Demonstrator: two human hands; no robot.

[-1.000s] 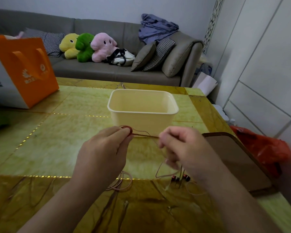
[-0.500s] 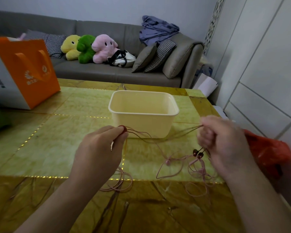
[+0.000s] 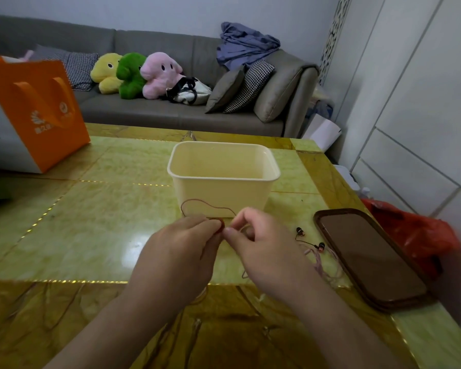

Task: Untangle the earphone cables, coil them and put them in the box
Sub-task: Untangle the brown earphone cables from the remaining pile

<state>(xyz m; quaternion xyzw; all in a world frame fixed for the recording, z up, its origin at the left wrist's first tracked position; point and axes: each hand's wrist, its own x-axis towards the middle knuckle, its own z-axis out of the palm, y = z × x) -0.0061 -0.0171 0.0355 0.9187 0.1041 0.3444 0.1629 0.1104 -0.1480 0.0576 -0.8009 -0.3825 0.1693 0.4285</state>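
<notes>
Two hands are met in the near middle of the table [image 3: 96, 230], just in front of the box [image 3: 221, 193], and a dark red earphone cable [image 3: 205, 205] is pinched between them: the left hand [image 3: 179, 259] has its fingers curled on a small reddish bit of the cable, and the right hand [image 3: 264, 251] nips the cable with thumb and forefinger right beside it. A loop of the cable is raised against the near wall of the box. The step in hand is judged to be coiling. It would be done well if each turn were laid to the same width as the raised loop, the finished turns kept pinned by the left fingers, and the slack fed through the right fingers without being pulled tight, so that no new twist is made.

Counted from largest to smallest: one table; one orange bag [image 3: 35, 110] at the far left; one box, open-topped and seemingly holding nothing; one dark tray [image 3: 370, 259] at the right; two cables, the second a pale pink one [image 3: 321, 265] lying loose just left of the tray; two earbuds [image 3: 300, 230] on that second cable.
</notes>
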